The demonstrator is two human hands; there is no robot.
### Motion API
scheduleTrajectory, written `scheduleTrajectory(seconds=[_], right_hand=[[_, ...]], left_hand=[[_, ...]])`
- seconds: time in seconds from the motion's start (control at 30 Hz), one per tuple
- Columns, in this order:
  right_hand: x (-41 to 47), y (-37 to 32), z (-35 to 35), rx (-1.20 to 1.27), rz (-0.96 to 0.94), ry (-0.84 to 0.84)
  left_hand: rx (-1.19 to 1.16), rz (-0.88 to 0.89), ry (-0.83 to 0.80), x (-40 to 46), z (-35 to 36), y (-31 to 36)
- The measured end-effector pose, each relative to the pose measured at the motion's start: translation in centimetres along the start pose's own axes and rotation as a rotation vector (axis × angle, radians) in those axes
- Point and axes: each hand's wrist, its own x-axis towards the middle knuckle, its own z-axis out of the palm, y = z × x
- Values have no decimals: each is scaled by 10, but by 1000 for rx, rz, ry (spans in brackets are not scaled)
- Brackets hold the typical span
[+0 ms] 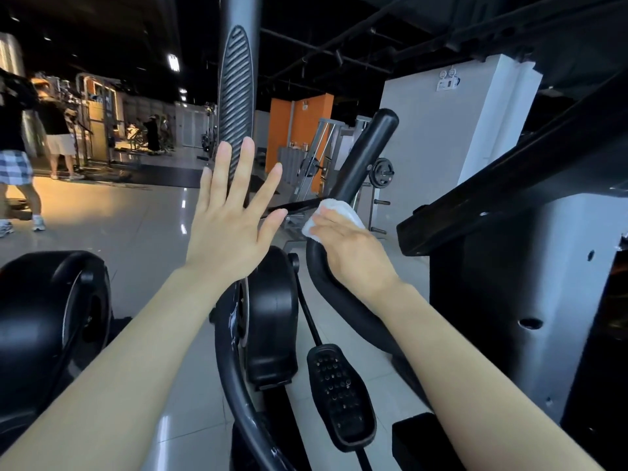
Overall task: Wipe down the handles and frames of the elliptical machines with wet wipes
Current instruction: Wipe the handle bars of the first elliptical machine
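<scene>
The elliptical machine (268, 321) fills the space in front of me, its black flywheel housing low in the middle and a second machine's housing (51, 317) off to my left on the glossy tiled floor (136, 226). A tall grey upright handle (236, 96) with a ribbed grip panel rises straight ahead, and a curved black handlebar (365, 158) sweeps up to its right. Below that bar, a studded black pedal (339, 396) sits between my forearms.

My left hand (234, 215) is raised flat with fingers straight and spread, holding nothing; its fingertips overlap the lower end of the ribbed grip, though I cannot tell whether they touch it.

My right hand (350, 249) is wrapped over the bend of the black handlebar, fingers curled round a bunched white wet wipe (334, 212) and pressing it against the bar. The wipe pokes out above my knuckles, right where the bar starts to rise, well to the right of my left hand.

People (20, 158) stand far off at the left.
</scene>
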Motion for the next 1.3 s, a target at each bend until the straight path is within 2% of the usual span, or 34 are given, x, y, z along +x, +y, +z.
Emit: scheduleTrajectory(seconds=[0.07,0.13,0.2,0.43,0.5,0.6,0.67,0.7,0.8,0.87,0.93,0.97,1.03,1.2,1.27,1.3], right_hand=[[-6,-4,-6,84,6,-207],[-21,-10,-9,205,5,-337],[-38,-13,-8,339,-13,-358],[-67,-14,-55,358,-49,-477],[-63,-13,-64,330,-100,-258],[-42,-9,-54,138,-41,250],[-22,-5,-41,28,-9,362],[-13,0,-32,-14,-19,310],[-5,14,-13,-133,-96,-7],[-10,14,-12,-101,-152,-140],[-21,7,-15,37,-170,-185],[-25,5,-17,174,-108,-212],[-32,-1,-22,295,-66,-271],[-48,2,-33,257,-100,-444],[-53,-1,-48,273,-117,-387],[-51,-3,-54,279,-103,-258]], left_hand=[[-3,2,-2,0,0,0],[0,1,-10,0,-1,0],[-2,-5,-21,0,-2,0],[8,28,-30,-9,-3,-1],[8,29,-35,-11,-1,0],[8,21,-37,-12,1,1],[20,35,-30,-12,0,0],[26,40,-27,-12,0,0],[15,45,-21,-13,0,-1],[14,39,-7,-12,1,-1],[3,37,-11,-12,1,0],[2,35,-14,-12,1,0],[4,35,-19,-13,0,0],[19,27,-29,-12,0,1],[23,28,-33,-12,0,1],[22,28,-30,-13,0,1]])
